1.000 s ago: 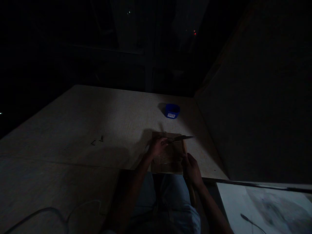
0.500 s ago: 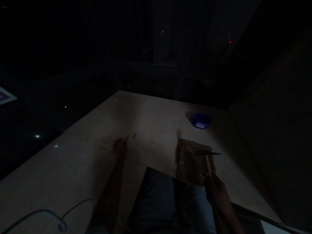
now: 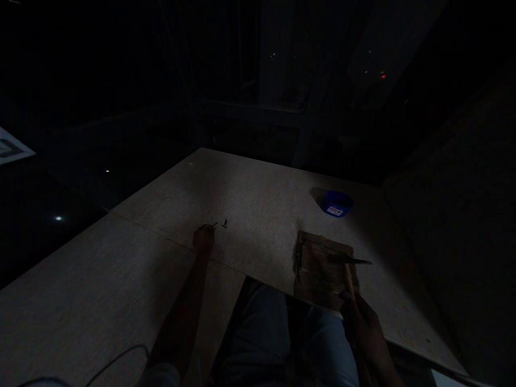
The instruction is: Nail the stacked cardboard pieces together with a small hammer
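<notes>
My right hand [image 3: 365, 328] is wrapped round the wooden handle of a hammer [image 3: 349, 274]. Its dark head is above a rough brown wooden board [image 3: 318, 269] near the table's front edge. Out to the left, my left hand [image 3: 203, 239] rests on the table with its fingers closed in a pinch. A thin dark nail [image 3: 215, 224] sticks out at the fingertips; the dim light hides most of the grip. Just right of that hand lie a few more small dark nails [image 3: 225, 223].
A blue plastic tub [image 3: 337, 203] with a white label stands behind the board. At the lower left a cable [image 3: 116, 357] crosses the pale table [image 3: 258, 199]. My legs [image 3: 258, 338] are under the front edge. Dark window panes lie beyond.
My left hand has closed over the nails beside it; of two that formed a V, one still shows. The right hand holds the hammer over the board as before. The view has shifted slightly.
</notes>
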`<control>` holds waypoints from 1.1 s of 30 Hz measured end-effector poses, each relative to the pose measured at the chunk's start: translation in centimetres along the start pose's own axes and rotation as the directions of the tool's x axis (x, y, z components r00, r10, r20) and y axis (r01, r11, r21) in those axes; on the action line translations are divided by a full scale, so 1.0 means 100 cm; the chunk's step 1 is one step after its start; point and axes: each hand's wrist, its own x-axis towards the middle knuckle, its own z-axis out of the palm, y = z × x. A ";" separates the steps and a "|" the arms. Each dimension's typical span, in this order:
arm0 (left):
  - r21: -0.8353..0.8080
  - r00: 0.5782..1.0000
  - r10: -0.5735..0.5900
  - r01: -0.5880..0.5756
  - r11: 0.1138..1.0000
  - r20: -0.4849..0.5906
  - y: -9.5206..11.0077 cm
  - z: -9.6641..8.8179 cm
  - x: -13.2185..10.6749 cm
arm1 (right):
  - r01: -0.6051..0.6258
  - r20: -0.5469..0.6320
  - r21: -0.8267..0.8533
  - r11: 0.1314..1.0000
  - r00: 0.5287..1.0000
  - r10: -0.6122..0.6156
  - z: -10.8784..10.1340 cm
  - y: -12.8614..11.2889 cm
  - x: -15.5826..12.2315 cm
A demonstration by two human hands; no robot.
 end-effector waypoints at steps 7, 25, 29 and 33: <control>-0.458 0.983 0.023 -0.105 0.883 -0.180 0.027 0.009 -0.025 | 0.018 0.025 0.043 0.999 1.000 -0.019 -0.005 -0.001 0.003; -0.797 0.598 0.748 -0.283 0.534 0.289 0.244 0.134 -0.185 | 0.085 -0.068 0.049 0.995 0.994 -0.082 -0.014 0.009 0.026; -0.782 0.606 0.705 -0.207 0.588 0.369 0.250 0.145 -0.187 | 0.050 -0.057 0.019 0.999 0.997 -0.049 -0.017 0.016 0.029; -0.761 0.608 0.695 -0.218 0.611 0.384 0.253 0.149 -0.189 | 0.073 -0.052 -0.017 0.997 0.996 -0.074 -0.019 0.020 0.032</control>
